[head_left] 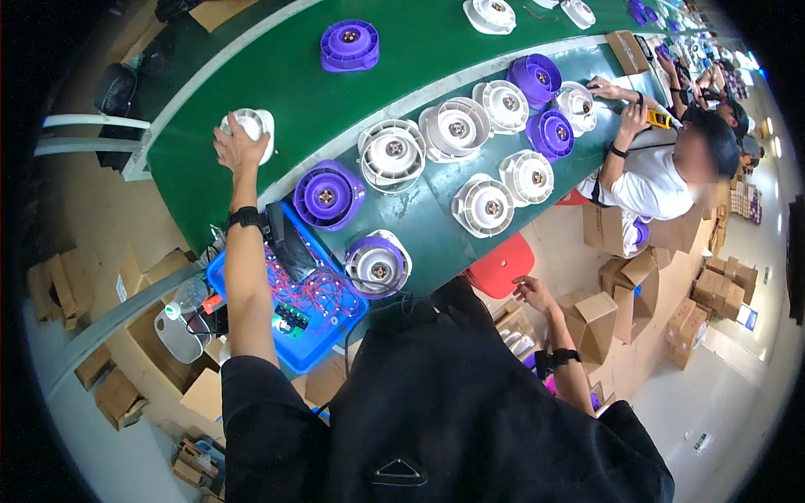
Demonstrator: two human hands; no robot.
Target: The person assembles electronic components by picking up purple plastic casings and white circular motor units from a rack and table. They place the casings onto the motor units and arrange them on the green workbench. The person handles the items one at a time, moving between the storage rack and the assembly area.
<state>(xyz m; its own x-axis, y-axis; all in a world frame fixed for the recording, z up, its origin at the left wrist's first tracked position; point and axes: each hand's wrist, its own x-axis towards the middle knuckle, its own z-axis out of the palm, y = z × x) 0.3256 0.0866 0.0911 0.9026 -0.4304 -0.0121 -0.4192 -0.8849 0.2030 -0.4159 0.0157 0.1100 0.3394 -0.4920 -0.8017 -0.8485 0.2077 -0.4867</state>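
Left hand (pixel 241 144): fingers spread around a white round plastic housing (pixel 267 126), beyond the blue rectangular plastic tray (pixel 333 342). Right hand (pixel 537 295): loosely curled, holding nothing, right of the tray. I judge handling unfinished: that housing isn't released; more purple and white housings (pixel 457 127) sit right of the tray. Completed share: can't tell.

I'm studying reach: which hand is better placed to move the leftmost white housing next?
Probably the left hand: it's on that white housing; the right hand is away, by the red stool.
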